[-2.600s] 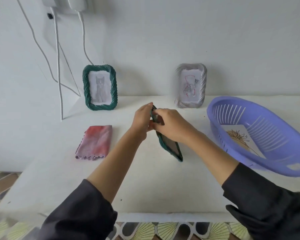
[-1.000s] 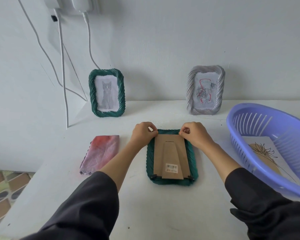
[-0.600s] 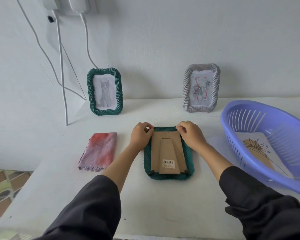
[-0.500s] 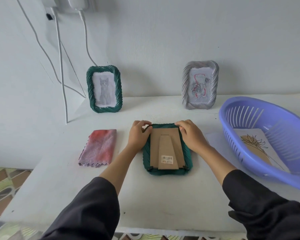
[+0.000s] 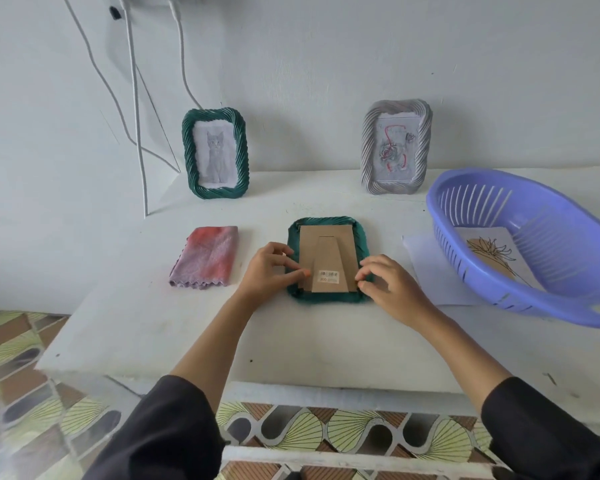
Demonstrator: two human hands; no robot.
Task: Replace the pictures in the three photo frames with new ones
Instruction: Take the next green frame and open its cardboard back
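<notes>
From the head view, the green frame lies face down at the middle of the table, cardboard backing up with its stand folded flat. My left hand sits at the frame's lower left, fingers loosely curled and thumb laid on the card; I cannot tell whether it grips or only presses. My right hand has thumb and forefinger closed to a pinch at the backing's lower right corner. I judge the frame light and rigid, its ribbed rim offering good purchase, while the card is thin and would crease. I would steady the rim and lift the backing by its edge, wary of any glazing underneath.
</notes>
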